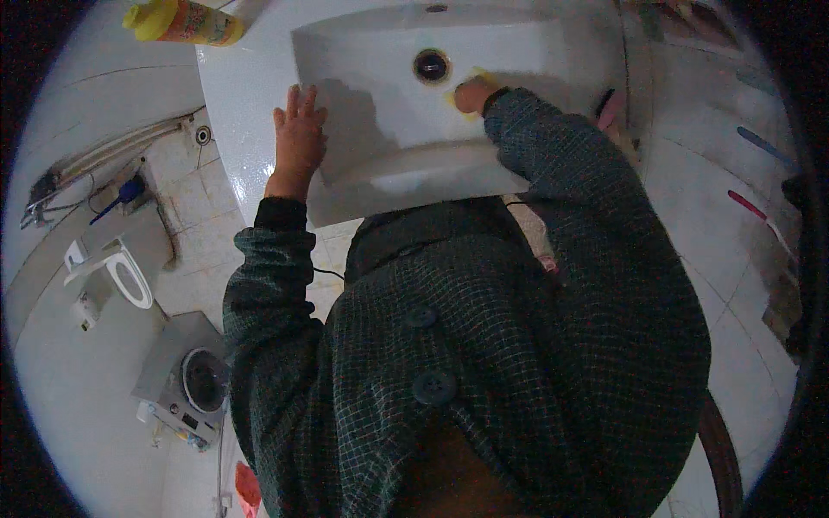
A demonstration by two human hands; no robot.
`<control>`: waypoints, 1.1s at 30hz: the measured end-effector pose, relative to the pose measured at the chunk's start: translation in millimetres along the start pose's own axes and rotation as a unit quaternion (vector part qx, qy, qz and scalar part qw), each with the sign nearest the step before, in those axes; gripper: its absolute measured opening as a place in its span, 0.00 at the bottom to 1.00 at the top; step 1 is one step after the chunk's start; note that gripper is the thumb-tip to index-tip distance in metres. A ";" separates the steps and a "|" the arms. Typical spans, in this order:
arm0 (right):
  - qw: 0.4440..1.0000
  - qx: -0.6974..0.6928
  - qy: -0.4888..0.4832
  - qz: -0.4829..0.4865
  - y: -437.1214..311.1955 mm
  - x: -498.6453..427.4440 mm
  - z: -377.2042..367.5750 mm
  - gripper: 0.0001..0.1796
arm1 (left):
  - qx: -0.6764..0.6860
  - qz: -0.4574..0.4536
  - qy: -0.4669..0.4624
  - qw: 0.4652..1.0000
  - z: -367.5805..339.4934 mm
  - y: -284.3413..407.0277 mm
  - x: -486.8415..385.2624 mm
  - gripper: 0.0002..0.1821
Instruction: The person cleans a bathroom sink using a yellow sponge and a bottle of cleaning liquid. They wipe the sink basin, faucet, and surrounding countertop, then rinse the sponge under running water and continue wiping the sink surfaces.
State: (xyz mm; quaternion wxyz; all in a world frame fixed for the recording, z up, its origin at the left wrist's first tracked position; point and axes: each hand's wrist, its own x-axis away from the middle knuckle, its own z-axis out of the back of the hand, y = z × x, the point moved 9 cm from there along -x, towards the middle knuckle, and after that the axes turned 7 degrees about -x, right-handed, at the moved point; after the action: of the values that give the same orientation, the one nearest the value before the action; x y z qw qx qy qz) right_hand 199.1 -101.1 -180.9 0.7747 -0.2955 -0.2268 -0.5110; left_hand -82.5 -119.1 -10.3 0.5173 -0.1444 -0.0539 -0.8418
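Note:
A white ceramic washbasin [401, 116] lies before me, with a round drain [431, 66] in its bottom. My right hand [475, 95] presses a yellow cloth or sponge [483, 74] against the basin floor, just right of the drain; most of that yellow piece is hidden beneath the hand. On the left rim of the basin rests my left hand [302, 133], fingers spread and holding nothing. A yellow plastic bottle [188, 23] with a printed label lies or leans at the counter's upper left; which of these, I cannot tell.
The white counter [223, 110] extends left of the basin. Further left are a toilet with its seat [129, 275] visible, a front-loading washing machine [188, 382], a blue brush or plunger [131, 189] and a floor drain [203, 135]. A pink item [611, 111] stands by the basin's right edge.

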 end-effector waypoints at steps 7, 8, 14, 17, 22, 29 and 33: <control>0.965 -0.029 -0.038 0.258 -136.2 -33.6 -83.5 0.16 | -0.050 0.009 0.007 0.999 -1.9 2.5 -2.3 0.23; 0.972 -0.011 -0.042 0.232 -114.6 -30.7 -86.2 0.18 | -0.029 0.014 0.020 0.999 -1.6 0.7 -2.3 0.20; 0.979 0.111 -0.130 0.107 43.5 46.5 -22.4 0.17 | -0.011 0.014 0.105 0.994 0.6 -1.7 -3.6 0.13; 0.973 -0.035 -0.216 0.070 42.1 68.2 -21.8 0.12 | -0.010 0.023 0.113 0.993 -0.2 -4.3 -4.7 0.13; 0.900 -0.239 -0.318 0.179 -50.9 32.8 -82.5 0.07 | -0.012 0.026 0.122 0.992 1.4 2.1 1.6 0.13; 0.844 -0.102 -0.299 0.433 -190.8 -27.4 -126.6 0.10 | 0.009 0.031 0.131 0.991 -1.9 8.0 7.3 0.14; 0.883 -0.261 -0.266 0.286 -140.6 19.6 -86.0 0.14 | -0.003 0.035 0.137 0.990 -7.1 7.3 11.7 0.14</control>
State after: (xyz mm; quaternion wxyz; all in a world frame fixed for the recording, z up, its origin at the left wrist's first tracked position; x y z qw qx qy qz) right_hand 80.5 -216.0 -198.4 0.6926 -0.6640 -0.1878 -0.2099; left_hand -82.3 -134.1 -13.9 0.5483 -0.0307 0.0248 -0.8353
